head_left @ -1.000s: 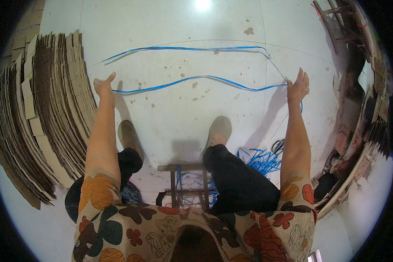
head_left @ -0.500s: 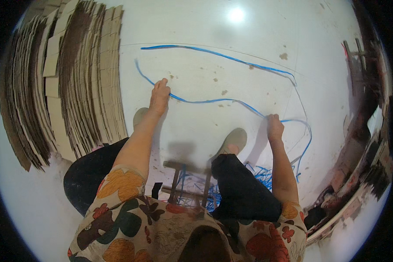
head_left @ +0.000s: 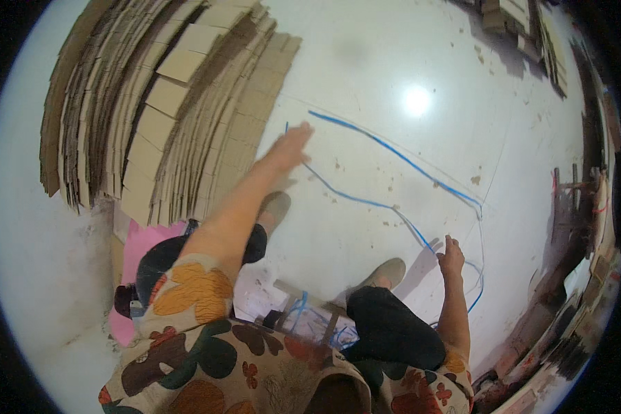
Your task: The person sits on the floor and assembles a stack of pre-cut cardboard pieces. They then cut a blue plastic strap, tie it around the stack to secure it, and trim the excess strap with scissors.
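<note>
A long blue strap (head_left: pixel 360 199) lies loosely on the pale floor and loops round at the right. A farther length of blue strap (head_left: pixel 393 150) runs slantwise beyond it. My left hand (head_left: pixel 290 147), slightly blurred, is over the near length close to its left end, fingers loosely spread. It hides part of the strap, and its fingertips are near the left end of the farther length. My right hand (head_left: pixel 451 259) hovers by the near length's right part, with thumb and fingers apart and nothing seen between them.
Stacked flat cardboard pieces (head_left: pixel 165 96) stand at the left; more cardboard (head_left: pixel 510 17) is at the far right. A low wooden stool (head_left: pixel 331 323) is between my legs, with tangled blue strap (head_left: pixel 345 337) around it. Assorted wooden items (head_left: pixel 574 186) line the right side.
My view has turned left. Both hands have loosened from the near strap, which they were pinching. My left hand has moved toward the farther length's left end.
</note>
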The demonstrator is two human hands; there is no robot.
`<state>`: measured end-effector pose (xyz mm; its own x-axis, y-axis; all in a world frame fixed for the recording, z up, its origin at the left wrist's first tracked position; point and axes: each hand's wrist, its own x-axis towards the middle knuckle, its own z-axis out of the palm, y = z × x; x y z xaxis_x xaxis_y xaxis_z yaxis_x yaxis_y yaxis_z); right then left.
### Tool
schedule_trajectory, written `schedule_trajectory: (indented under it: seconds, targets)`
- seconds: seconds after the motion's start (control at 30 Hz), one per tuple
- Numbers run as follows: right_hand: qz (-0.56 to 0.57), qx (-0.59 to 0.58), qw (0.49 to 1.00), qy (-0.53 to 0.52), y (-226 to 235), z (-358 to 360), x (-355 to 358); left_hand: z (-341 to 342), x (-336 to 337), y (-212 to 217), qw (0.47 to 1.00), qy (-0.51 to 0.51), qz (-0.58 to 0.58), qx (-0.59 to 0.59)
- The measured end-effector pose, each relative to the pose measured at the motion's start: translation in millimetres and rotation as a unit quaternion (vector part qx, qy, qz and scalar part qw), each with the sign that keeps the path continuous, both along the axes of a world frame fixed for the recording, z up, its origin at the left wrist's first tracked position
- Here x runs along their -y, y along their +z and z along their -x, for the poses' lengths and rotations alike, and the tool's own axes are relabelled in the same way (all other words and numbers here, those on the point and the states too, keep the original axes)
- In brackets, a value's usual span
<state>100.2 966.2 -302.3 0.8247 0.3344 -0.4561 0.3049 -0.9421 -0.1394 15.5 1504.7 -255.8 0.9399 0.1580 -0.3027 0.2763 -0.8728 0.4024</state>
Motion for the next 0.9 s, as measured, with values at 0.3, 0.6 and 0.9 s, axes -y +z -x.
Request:
schedule_trajectory:
  seconds: [0.3,0.6,0.9]
  targets:
    - [-0.146,-0.088,0.970,0.173,139,-27,-198,64,-234,183,0.928,0.214,-0.293,0.081]
    - [-0.484,-0.290,0.819,0.106,147,78,-501,159,-290,156,0.937,0.345,-0.015,0.055]
    - [-0.550,-0.104,0.822,0.104,120,162,-678,200,-319,129,0.893,0.359,0.157,0.219]
